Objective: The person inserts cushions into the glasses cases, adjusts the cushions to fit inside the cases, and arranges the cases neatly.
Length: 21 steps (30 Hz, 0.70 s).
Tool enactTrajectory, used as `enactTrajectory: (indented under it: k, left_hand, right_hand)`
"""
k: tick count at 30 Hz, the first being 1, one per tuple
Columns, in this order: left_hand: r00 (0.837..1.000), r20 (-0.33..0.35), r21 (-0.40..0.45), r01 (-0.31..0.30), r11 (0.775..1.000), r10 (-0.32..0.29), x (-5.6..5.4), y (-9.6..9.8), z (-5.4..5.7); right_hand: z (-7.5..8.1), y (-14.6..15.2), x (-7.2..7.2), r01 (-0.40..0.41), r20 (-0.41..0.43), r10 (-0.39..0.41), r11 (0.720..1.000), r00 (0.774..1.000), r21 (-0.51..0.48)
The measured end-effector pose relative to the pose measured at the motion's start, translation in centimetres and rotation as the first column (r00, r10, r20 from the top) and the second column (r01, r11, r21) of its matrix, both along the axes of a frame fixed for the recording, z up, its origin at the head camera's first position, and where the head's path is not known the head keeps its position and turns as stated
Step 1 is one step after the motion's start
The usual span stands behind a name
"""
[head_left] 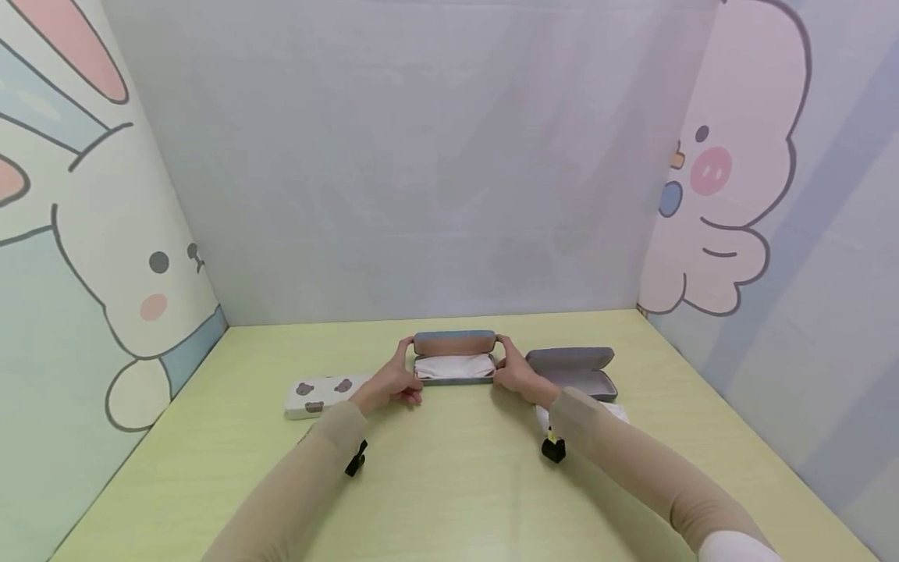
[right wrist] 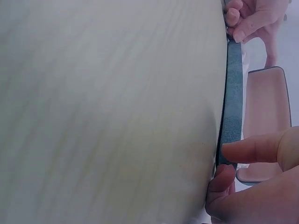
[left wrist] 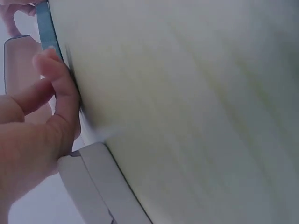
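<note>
1. both hands were on the open glasses case (head_left: 453,361) in the middle of the yellow-green table (head_left: 449,468): the left hand (head_left: 390,384) pinched its left end and the right hand (head_left: 517,373) pinched its right end, fingers curled round the ends.

2. from the left wrist view the fingers (left wrist: 58,93) lay along the blue-grey edge of the case's base, with the pinkish lid lining behind; the right wrist view showed the same from the other end, thumb below and a fingertip (right wrist: 247,149) on the rim.

3. to my eye the grip wanted to stay even on both ends, so the case sat flat and the lid did not twist on its hinge; pressing harder on one end would likely skid it across the smooth table.

4. inside, a pale cloth (head_left: 453,366) lay spread across the base, the lid stood upright at the far side. whether glasses lay under the cloth i couldn't tell.

5. just to the right sat a second grey case (head_left: 574,370), also open, its inside mostly hidden behind the right forearm; something white (head_left: 618,411) showed beneath it.

6. near the left hand lay a white case with little bear faces (head_left: 318,396), closed, contents unseen.
</note>
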<state>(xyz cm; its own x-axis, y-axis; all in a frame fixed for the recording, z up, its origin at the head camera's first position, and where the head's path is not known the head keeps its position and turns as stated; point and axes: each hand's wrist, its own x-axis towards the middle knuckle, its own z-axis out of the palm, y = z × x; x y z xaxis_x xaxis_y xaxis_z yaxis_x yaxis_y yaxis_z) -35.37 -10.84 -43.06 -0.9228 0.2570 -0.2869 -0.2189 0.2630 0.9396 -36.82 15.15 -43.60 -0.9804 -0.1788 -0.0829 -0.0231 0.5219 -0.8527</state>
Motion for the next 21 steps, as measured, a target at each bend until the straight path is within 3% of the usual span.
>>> enactTrajectory:
  k: [4, 10, 21]
  left_hand:
    - [0.999, 0.031, 0.047, 0.023, 0.999, -0.024, -0.21, -0.27, 0.05]
    - [0.999, 0.036, 0.049, 0.031, 0.998, -0.032, -0.48, -0.42, 0.08]
    - [0.999, 0.04, 0.065, 0.032, 0.997, -0.035, -0.33, -0.43, 0.17]
  right_hand:
    - [0.21, 0.11, -0.1, -0.001, 0.049, 0.003, 0.999, 0.999, -0.044]
    - [0.6, -0.02, -0.23, 0.009, 0.106, 0.001, 0.996, 0.994, -0.089]
    - [0.67, -0.16, -0.13, 0.013, 0.126, 0.003, 0.991, 0.992, -0.131]
